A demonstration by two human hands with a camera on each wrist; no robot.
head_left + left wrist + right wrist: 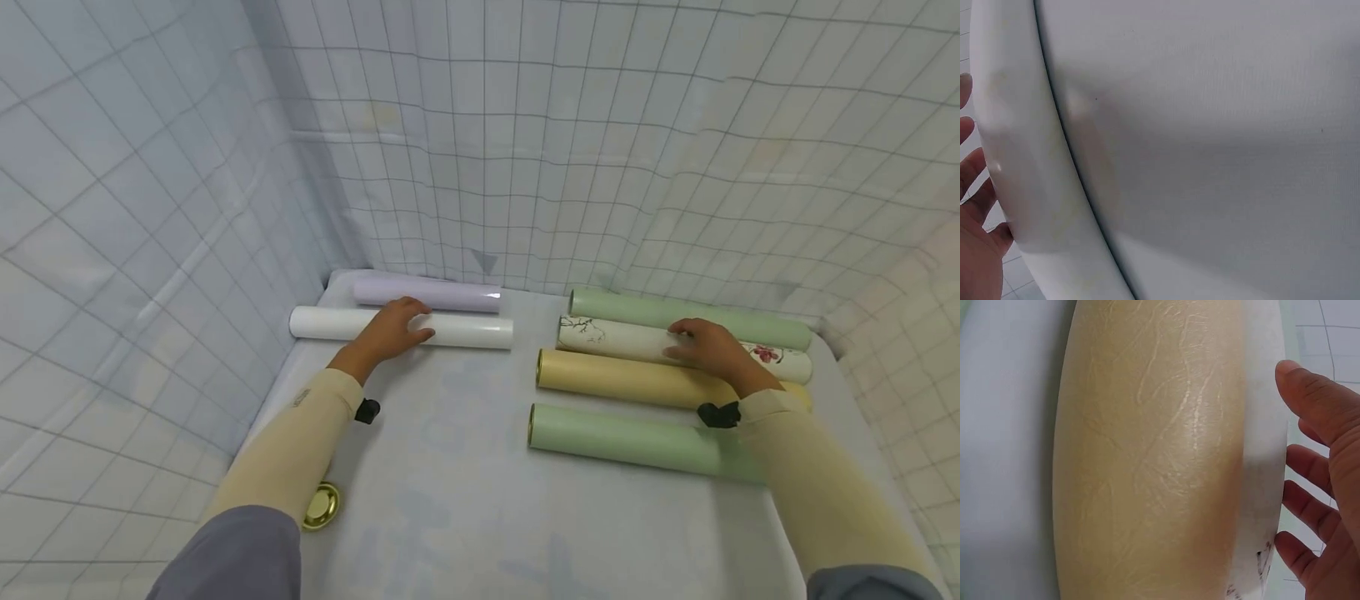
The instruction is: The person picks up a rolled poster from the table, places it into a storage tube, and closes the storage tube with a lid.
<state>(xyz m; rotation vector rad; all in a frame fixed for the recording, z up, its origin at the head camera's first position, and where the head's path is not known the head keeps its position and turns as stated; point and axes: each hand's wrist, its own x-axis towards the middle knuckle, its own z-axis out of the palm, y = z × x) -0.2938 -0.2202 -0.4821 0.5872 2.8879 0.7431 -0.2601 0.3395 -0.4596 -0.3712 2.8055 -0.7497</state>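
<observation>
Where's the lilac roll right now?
Head view, left side: the lilac roll lies against the back wall, just behind the white roll under the left hand.

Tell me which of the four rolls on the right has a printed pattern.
The white floral roll, second from the back under the right hand; the two green ones and the yellow one are plain.

White roll and floral-printed roll, both lying flat, well apart.

Lilac roll lies upper centre, against the gridded backdrop. Right half: pale green roll farthest back, tan roll mid-frame, second green roll nearest. Gold disc at lower left, on white tabletop.
</observation>
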